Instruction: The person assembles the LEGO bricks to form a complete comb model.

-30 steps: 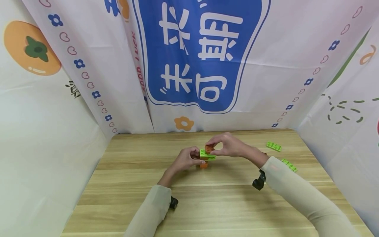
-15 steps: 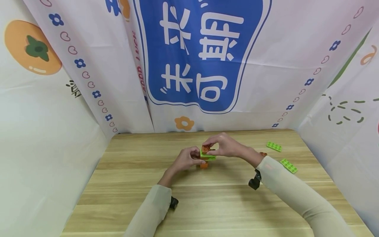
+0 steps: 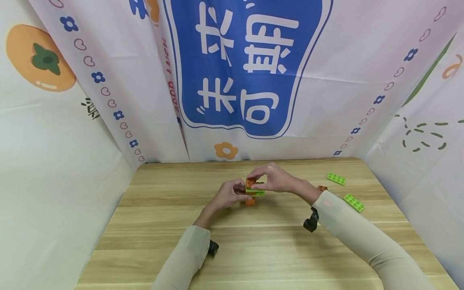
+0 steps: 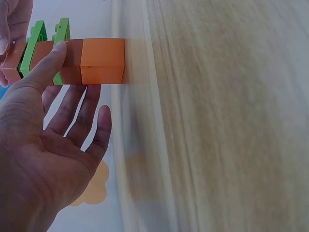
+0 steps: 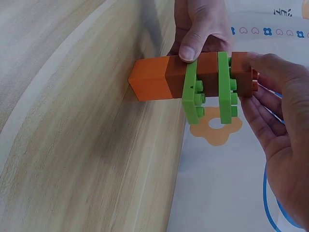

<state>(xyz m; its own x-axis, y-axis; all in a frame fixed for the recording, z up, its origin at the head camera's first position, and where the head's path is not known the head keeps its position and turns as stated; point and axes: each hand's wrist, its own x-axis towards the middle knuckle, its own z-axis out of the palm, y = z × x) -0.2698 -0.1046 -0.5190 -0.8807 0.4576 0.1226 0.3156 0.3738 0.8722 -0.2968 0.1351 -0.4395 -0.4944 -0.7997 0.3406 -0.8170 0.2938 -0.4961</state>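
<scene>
A toy brick tower stands upright on the table: an orange block [image 5: 150, 79] at the bottom, then brown bricks alternating with two bright green studded plates [image 5: 224, 89] that jut out to one side. My left hand [image 3: 228, 194] grips the tower around its middle, the thumb lying along a lower green plate and brown brick. At the top, my right hand [image 3: 276, 179] pinches a reddish-brown brick [image 5: 242, 72] between thumb and fingers. That brick sits against the upper green plate; whether its studs are fully pressed together I cannot tell.
To the right on the wooden table [image 3: 253, 249] lie two loose green plates, one farther back [image 3: 336, 179] and a nearer green plate [image 3: 354, 202]. Another reddish-brown brick [image 3: 322, 188] lies partly behind the right forearm. A printed cloth [image 3: 156, 145] hangs behind the table.
My right hand has moved slightly left, bringing the reddish-brown brick from above the tower's right part onto its left end. My left hand has stayed in place around the tower.
</scene>
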